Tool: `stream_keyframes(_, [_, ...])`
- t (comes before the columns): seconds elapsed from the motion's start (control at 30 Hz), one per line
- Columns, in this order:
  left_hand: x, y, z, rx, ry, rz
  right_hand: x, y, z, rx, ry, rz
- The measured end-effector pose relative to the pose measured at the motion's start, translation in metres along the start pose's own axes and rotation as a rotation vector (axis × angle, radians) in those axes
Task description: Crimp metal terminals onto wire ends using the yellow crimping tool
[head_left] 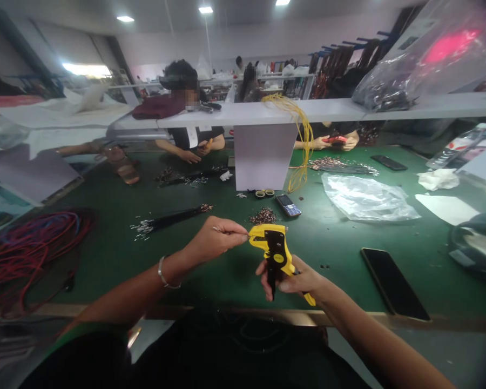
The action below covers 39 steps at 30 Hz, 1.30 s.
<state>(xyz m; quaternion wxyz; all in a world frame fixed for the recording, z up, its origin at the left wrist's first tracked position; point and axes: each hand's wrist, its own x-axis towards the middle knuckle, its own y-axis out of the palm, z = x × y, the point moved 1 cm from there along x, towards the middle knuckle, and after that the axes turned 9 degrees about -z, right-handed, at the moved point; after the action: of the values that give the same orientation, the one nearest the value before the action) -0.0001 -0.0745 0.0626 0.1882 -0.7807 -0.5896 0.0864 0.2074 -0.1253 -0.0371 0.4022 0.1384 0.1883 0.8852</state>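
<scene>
Where the yellow-and-black hand tool [281, 254] is: above the green table [230, 278], upright in the right hand, its mouth facing left.
Right hand [299, 278]: wrapped around the tool's handles.
Left hand [218, 237]: closed in a pinch on a slender piece [215, 229] (mostly hidden by the fingers), fingertips right at the tool's mouth.
Copper-coloured parts [263, 215]: heaped just beyond the tool, near a keypad phone [288, 206].
Black wire bundle [172, 218]: lying beyond the left forearm, pale ends leftward.
Red and blue cables [36, 243]: tangled at far left.
Smartphone [395, 283]: flat, right of the right forearm.
Plastic bag [366, 199]: spread farther back.
Across the table: two people at work, the right-hand one holding a red object [335, 140].
</scene>
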Motion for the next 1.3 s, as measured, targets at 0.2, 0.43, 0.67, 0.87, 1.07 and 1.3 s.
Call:
stream_keyframes(0.2, [0.006,-0.001,0.000,0.037,0.026,0.029,0.004,-0.006,-0.003,0.026,0.031,-0.015])
stream_keyframes(0.43, [0.013,-0.002,0.001,0.047,0.081,0.048,0.008,-0.005,0.003,0.059,0.067,-0.033])
stream_keyframes(0.67, [0.016,-0.001,0.003,0.065,0.081,0.054,0.008,-0.002,0.009,0.045,0.089,-0.078])
stream_keyframes(0.87, [0.017,-0.003,0.003,0.070,0.099,0.059,0.009,0.000,0.009,0.046,0.081,-0.077])
stream_keyframes(1.07, [0.018,-0.003,0.007,0.063,0.085,0.062,0.008,0.001,0.008,0.069,0.088,-0.094])
stream_keyframes(1.3, [0.019,-0.004,0.009,0.056,0.077,0.062,0.009,0.000,0.003,0.087,0.097,-0.082])
